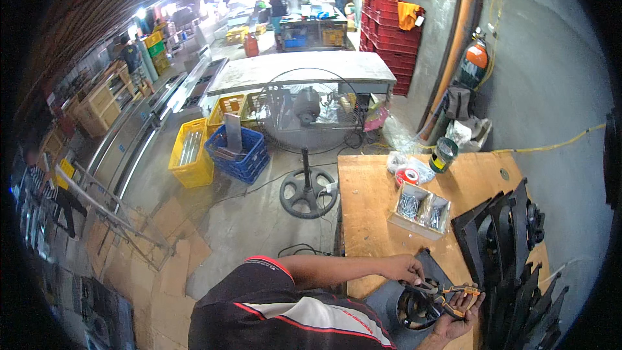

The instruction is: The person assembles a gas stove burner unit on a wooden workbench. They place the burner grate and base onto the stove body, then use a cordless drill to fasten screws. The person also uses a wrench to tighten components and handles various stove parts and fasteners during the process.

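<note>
My right hand (461, 310), at the lower right, is wrapped round the orange-and-black handles of a pair of pliers (451, 299). The pliers' head points left over a dark grey metal part (383, 303) with a round collar, close to my body on the wooden table. Inside the collar are black pieces that I cannot make out well. My left hand (407, 268) reaches over the far side of the collar, its fingers pinched down near the pliers' head. Whatever sits between those fingers is too small to name.
An open box of screws (420, 210), a red-and-white tape roll (407, 177) and a dark can (444, 155) stand farther back on the wooden table (363, 188). Black metal parts (502, 233) are stacked at right. Beyond the table stands a pedestal fan (306, 185).
</note>
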The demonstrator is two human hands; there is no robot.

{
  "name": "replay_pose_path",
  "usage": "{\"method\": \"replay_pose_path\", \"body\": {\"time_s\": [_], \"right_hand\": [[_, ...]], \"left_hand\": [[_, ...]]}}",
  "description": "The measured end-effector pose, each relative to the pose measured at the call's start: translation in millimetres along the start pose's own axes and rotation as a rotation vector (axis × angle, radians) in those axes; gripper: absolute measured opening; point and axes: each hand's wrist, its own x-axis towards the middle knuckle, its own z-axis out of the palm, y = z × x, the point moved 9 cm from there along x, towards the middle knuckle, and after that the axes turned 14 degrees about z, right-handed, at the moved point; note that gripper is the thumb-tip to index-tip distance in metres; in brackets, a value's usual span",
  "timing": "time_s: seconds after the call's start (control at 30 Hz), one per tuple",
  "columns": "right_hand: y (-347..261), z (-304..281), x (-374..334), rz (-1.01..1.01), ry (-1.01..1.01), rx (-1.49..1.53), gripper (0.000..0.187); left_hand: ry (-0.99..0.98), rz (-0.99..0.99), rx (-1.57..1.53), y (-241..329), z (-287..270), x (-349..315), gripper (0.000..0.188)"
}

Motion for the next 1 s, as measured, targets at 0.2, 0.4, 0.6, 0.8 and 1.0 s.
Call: {"method": "replay_pose_path", "body": {"time_s": [0.2,0.4,0.6,0.8,1.0], "right_hand": [[-62,-40,-60,-0.355,0.471,-0.158,0.068],[-122,-61,-140,-0.600,0.627,-0.628,0.037],[-108,-48,-158,-0.680,0.813,-1.233,0.028],[-57,-82,-112,-0.509,0.577,-2.167,0.030],[-23,-128,-144,-0.216,0.719,-2.147,0.029]], "left_hand": [[0.082,-0.116,0.652,-13,-50,-5,0.030],[0.190,0.069,0.759,2,-42,-11,0.034],[-0.227,0.227,0.839,12,43,32,0.042],[-0.560,0.245,1.003,-22,102,59,0.048],[-0.505,0.167,1.017,-26,104,55,0.043]]}}
